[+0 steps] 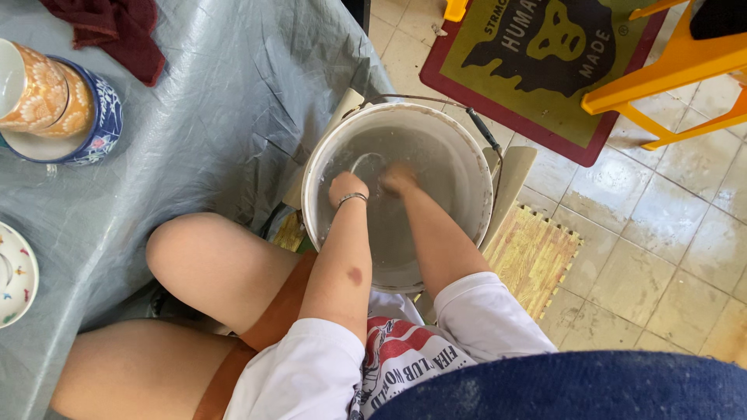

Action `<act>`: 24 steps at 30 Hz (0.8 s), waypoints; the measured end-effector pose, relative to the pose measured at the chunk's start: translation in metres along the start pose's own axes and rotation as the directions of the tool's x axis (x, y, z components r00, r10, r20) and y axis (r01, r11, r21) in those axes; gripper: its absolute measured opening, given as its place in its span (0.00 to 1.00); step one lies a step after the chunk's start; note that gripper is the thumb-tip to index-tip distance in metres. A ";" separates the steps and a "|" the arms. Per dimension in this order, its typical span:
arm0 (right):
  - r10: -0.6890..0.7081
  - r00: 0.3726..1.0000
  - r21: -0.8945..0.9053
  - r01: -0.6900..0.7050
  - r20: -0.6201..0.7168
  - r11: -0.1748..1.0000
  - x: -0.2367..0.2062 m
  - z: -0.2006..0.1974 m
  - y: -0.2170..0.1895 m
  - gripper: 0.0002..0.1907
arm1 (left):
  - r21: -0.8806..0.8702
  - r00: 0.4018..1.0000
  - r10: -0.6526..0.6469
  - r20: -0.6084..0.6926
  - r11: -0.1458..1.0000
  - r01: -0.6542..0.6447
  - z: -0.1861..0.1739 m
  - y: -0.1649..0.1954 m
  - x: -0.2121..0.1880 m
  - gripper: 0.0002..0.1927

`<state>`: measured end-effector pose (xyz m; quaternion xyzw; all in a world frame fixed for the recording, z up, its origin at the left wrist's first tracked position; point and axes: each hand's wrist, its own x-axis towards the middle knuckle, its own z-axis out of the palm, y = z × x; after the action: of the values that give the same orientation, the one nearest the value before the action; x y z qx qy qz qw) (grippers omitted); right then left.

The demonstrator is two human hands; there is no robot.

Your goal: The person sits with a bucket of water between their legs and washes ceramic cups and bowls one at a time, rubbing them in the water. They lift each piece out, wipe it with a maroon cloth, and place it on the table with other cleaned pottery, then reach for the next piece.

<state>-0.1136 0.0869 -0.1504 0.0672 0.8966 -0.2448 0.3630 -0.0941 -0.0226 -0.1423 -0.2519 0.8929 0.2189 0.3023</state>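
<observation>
Both my hands are dipped in a white bucket (315, 167) of murky grey water that stands on the floor between my knees. My left hand (346, 187), with a thin bracelet at the wrist, has its knuckles at the surface and its fingers under water. Just right of it, my right hand (398, 179) is under the water and blurred. A pale curved shape (367, 162) shows in the water beside the left hand; what it is stays unclear. The water hides whether either hand grips anything.
A table under a grey plastic sheet (218, 93) stands to the left, bearing stacked patterned cups (54, 97), a dark red cloth (117, 27) and a dotted white plate (15, 272). An orange chair (669, 70), a red-edged floor mat (537, 54) and a wood-look foam mat (533, 257) lie on the tiled floor.
</observation>
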 end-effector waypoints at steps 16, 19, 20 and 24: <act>-0.063 0.983 -0.152 0.037 -0.173 0.988 -0.007 -0.007 -0.003 0.21 | 0.342 0.937 0.308 -0.164 0.909 -0.239 0.010 -0.003 -0.003 0.11; -0.130 0.987 -0.123 0.118 -0.092 0.985 -0.009 -0.012 -0.004 0.24 | 0.347 0.886 0.405 -0.227 0.883 -0.315 0.005 -0.001 -0.009 0.11; -0.040 0.997 -0.020 0.038 -0.069 0.999 -0.009 -0.012 -0.003 0.25 | 0.213 0.911 0.309 -0.274 0.943 -0.256 0.002 0.000 -0.010 0.11; 0.130 0.974 0.711 -0.223 0.183 0.667 -0.007 -0.013 -0.002 0.29 | -0.152 0.995 -0.046 -0.088 0.988 0.032 -0.008 0.000 -0.002 0.14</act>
<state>-0.1168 0.0915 -0.1366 0.2776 0.6921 -0.5473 0.3800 -0.0960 -0.0257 -0.1352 -0.3011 0.8815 0.2682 0.2457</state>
